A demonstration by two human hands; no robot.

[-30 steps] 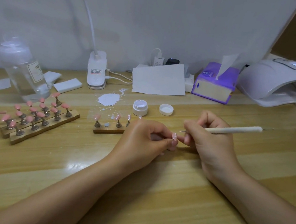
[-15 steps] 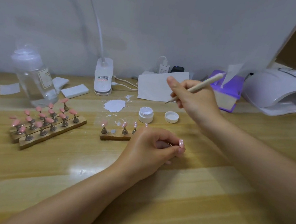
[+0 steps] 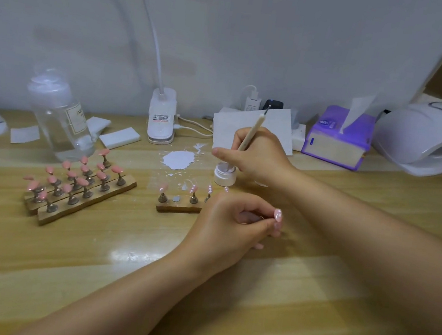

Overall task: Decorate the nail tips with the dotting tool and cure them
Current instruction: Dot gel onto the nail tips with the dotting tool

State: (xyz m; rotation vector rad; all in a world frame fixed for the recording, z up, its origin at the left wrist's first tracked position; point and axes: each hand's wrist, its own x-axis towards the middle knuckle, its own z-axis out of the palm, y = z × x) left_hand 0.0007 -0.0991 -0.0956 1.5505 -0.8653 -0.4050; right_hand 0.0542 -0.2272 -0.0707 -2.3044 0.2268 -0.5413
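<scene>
My right hand (image 3: 260, 155) grips the cream dotting tool (image 3: 251, 130) upright, its lower tip dipped into the small open white gel pot (image 3: 223, 174). My left hand (image 3: 230, 225) rests on the wooden table and pinches a pink nail tip (image 3: 278, 214) with white dots, held on its stand. Just left of it a short wooden holder (image 3: 178, 208) carries a few pink tips on metal stands. Further left, longer wooden holders (image 3: 79, 185) carry several plain pink tips. The white curing lamp (image 3: 431, 139) sits at the far right.
A clear bottle (image 3: 60, 118) stands at the back left beside white pads (image 3: 119, 137). A white clip lamp base (image 3: 162, 116), chargers, a sheet of paper (image 3: 224, 131) and a purple tissue box (image 3: 339, 138) line the wall. A white smear (image 3: 178, 159) marks the table.
My right hand lifted the dotting tool away from the held nail tip, swung back toward the wall, then lowered its tip into the gel pot. My left hand kept still.
</scene>
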